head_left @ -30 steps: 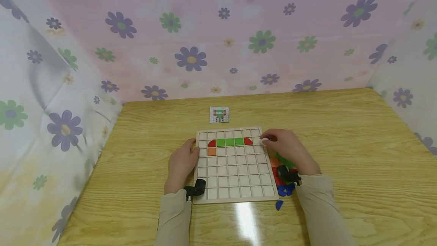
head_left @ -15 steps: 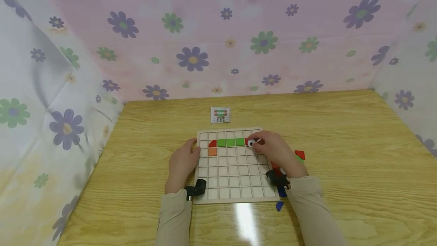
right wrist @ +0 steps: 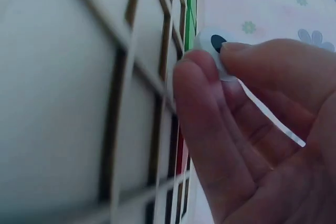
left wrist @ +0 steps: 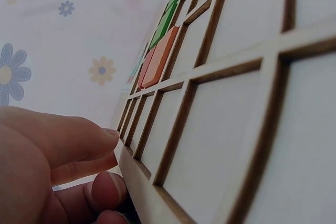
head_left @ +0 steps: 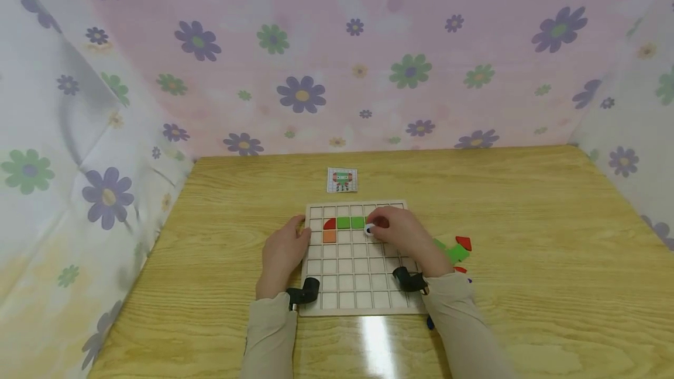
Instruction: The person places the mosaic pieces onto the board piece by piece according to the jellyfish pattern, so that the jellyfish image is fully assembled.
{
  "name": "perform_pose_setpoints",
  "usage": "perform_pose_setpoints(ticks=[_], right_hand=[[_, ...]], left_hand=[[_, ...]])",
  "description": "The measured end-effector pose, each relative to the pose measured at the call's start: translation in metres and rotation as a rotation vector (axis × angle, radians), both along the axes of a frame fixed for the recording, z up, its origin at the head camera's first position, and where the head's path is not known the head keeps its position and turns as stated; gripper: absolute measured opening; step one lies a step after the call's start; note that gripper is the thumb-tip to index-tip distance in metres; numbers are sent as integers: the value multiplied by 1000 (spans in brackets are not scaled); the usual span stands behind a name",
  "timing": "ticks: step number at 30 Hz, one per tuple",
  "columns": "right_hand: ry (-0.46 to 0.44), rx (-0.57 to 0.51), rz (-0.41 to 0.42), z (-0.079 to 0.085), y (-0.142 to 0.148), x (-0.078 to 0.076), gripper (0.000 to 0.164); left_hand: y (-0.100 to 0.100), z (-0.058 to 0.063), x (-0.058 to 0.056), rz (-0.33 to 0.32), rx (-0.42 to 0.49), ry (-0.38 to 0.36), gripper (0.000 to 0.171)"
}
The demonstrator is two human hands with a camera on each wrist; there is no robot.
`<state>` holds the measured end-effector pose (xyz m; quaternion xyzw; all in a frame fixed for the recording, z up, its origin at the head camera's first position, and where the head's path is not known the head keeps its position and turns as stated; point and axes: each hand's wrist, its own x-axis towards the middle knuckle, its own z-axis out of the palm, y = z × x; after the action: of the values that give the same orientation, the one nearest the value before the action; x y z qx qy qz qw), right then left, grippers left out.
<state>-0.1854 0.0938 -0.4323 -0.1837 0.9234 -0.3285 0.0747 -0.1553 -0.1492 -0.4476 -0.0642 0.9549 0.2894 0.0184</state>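
Observation:
A round white eye piece with a black pupil [head_left: 370, 230] is pinched between the thumb and fingers of my right hand [head_left: 397, 233], over the upper rows of the wooden grid board [head_left: 363, 312]. In the right wrist view the eye piece [right wrist: 206, 39] is tilted, its pupil partly behind my thumb. My left hand [head_left: 284, 250] holds the board's left edge, thumb on the rim and fingers curled beside it in the left wrist view. On the board lie a red quarter-round piece [head_left: 330, 224], green squares [head_left: 350, 223] and an orange square [head_left: 329, 237]. My right hand hides the row's right end.
A small printed pattern card [head_left: 342, 180] lies behind the board. Right of it are loose pieces: a red one [head_left: 464, 243], green ones [head_left: 457, 253] and a blue one [head_left: 430, 323], partly covered by my right arm. Flowered cloth [head_left: 326, 63] surrounds the table.
My right hand has carried the eye piece leftward from the board's right edge to just below the green row. My left hand has stayed at the left edge.

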Motion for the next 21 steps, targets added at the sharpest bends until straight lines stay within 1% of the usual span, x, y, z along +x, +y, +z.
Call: perform_pose_setpoints(ticks=[4, 6, 9, 15, 18, 21], right_hand=[[33, -13, 41, -3, -13, -2, 17], [48, -25, 49, -5, -19, -2, 19], [49, -40, 43, -8, -27, -2, 16], [26, -31, -6, -11, -36, 4, 13], [18, -36, -37, -10, -38, 5, 13], [18, -39, -46, -8, -41, 4, 13]], left_hand=[[0, -1, 0, 0, -10, 1, 40], [0, -1, 0, 1, -9, 2, 41], [0, -1, 1, 0, -4, 1, 41], [1, -2, 3, 5, 4, 0, 40], [1, -2, 3, 4, 2, 15, 39], [0, -1, 1, 0, -5, 30, 39]])
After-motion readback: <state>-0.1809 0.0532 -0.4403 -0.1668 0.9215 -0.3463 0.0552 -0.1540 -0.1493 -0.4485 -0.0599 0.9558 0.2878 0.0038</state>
